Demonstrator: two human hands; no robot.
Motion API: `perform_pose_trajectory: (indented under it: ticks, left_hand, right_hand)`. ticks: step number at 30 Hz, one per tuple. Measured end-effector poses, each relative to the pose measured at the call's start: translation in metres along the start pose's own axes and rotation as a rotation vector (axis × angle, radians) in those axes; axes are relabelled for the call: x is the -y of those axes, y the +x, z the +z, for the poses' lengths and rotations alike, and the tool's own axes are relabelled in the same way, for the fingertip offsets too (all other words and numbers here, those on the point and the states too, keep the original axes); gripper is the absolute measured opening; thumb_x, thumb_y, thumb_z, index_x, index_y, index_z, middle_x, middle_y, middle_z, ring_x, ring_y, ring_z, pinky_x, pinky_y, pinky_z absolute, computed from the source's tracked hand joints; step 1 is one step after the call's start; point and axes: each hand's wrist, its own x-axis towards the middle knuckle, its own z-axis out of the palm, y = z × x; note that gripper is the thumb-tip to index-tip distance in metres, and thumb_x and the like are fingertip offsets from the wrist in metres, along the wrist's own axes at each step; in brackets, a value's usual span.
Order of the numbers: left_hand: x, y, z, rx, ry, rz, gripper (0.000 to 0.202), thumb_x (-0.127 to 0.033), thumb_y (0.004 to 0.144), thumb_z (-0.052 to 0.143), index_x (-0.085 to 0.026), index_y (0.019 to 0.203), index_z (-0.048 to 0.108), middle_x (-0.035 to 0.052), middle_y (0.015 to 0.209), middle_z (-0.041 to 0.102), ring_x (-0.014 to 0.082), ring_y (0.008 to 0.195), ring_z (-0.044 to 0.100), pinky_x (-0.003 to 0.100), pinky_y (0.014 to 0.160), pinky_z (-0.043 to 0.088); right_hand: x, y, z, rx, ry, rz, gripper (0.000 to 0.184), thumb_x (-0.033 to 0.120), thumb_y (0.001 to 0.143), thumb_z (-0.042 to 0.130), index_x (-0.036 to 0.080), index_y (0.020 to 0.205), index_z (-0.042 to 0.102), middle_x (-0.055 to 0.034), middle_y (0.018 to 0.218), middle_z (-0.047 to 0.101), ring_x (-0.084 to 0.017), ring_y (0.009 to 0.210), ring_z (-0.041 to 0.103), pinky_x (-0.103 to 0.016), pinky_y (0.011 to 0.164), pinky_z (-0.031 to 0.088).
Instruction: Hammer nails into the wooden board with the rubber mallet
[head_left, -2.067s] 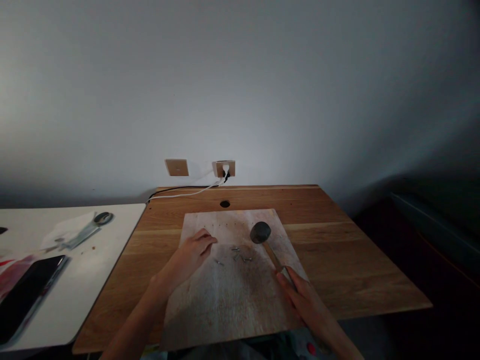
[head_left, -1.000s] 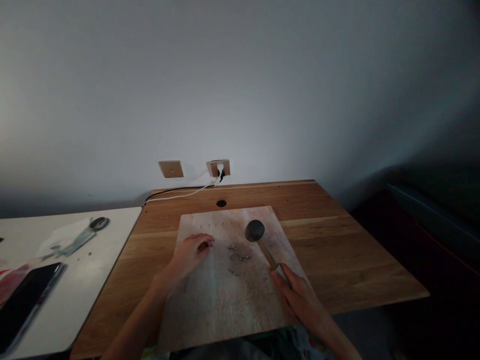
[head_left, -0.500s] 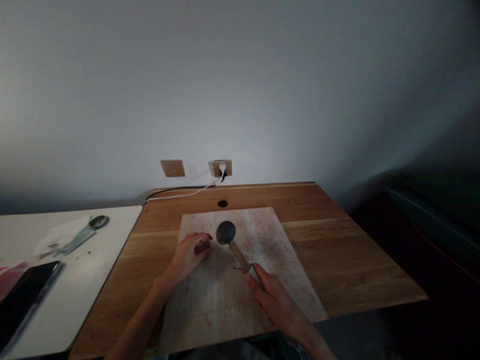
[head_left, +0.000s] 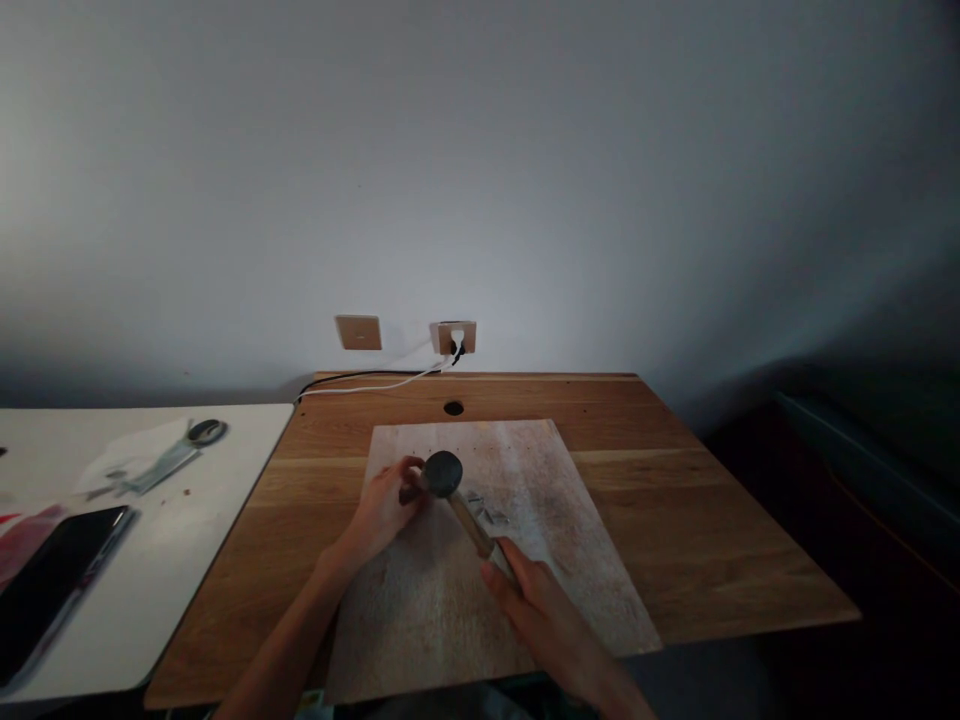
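Observation:
My right hand (head_left: 536,610) grips the handle of a hammer (head_left: 466,520), whose dark round head (head_left: 442,473) points away and to the left. That head is right beside the fingertips of my left hand (head_left: 386,500) and partly covers them. The left fingers are curled in a pinch over the pale board (head_left: 420,610); what they hold is too small and hidden to name. Several small shiny metal pieces, which look like nails (head_left: 491,512), lie loose on the board just right of the hammer's handle. A row of small dark dots runs along the board's far edge.
The board lies on a wooden table (head_left: 697,540) against the wall. A white table (head_left: 202,540) adjoins on the left, with a phone (head_left: 64,560) and a dark roll (head_left: 206,432) beside clear plastic. Cables (head_left: 367,388) run to a wall socket (head_left: 466,337).
The hammer's head has moved left and slightly down, up to the left fingertips. Small metal pieces right of the handle show more clearly now. The view has shifted slightly.

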Motion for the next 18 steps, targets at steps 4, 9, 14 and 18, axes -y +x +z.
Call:
perform_pose_trajectory:
  ticks: [4, 9, 14, 18]
  left_hand:
    - [0.003, 0.0, 0.001, -0.025, 0.008, 0.017, 0.037, -0.015, 0.075, 0.073, -0.024, 0.11, 0.062, 0.0028, 0.09, 0.078, 0.027, 0.092, 0.073, 0.039, 0.087, 0.054]
    - [0.001, 0.0, 0.002, 0.006, -0.03, -0.017, 0.043, -0.006, 0.073, 0.068, -0.022, 0.113, 0.062, 0.0036, 0.094, 0.077, 0.0256, 0.096, 0.073, 0.037, 0.088, 0.053]
    - [0.0, -0.002, -0.002, 0.036, -0.014, 0.047, 0.03, -0.018, 0.084, 0.069, -0.023, 0.112, 0.06, 0.0014, 0.09, 0.076, 0.0234, 0.093, 0.071, 0.038, 0.09, 0.053]
    - [-0.013, -0.008, 0.0, 0.012, 0.235, 0.239, 0.027, -0.017, 0.086, 0.067, -0.023, 0.113, 0.062, 0.0053, 0.111, 0.073, 0.0267, 0.11, 0.065, 0.045, 0.099, 0.047]
  right_hand:
    - [0.004, -0.002, 0.002, -0.017, 0.008, -0.032, 0.049, 0.065, 0.1, 0.042, 0.024, 0.118, 0.063, 0.0019, 0.071, 0.057, -0.017, 0.067, 0.056, -0.027, 0.064, 0.043]
    - [0.005, 0.001, 0.0, -0.024, -0.086, -0.019, 0.047, 0.062, 0.099, 0.046, 0.023, 0.116, 0.065, -0.0006, 0.075, 0.061, -0.021, 0.076, 0.06, -0.029, 0.069, 0.045]
    - [-0.002, -0.007, -0.012, -0.111, 0.023, -0.005, 0.054, 0.067, 0.098, 0.042, 0.023, 0.122, 0.062, 0.0035, 0.067, 0.053, -0.016, 0.062, 0.053, -0.025, 0.058, 0.041]
    - [-0.017, -0.013, -0.027, -0.163, 0.097, 0.052, 0.057, 0.069, 0.097, 0.041, 0.022, 0.122, 0.06, 0.0073, 0.059, 0.044, -0.012, 0.049, 0.041, -0.023, 0.047, 0.034]
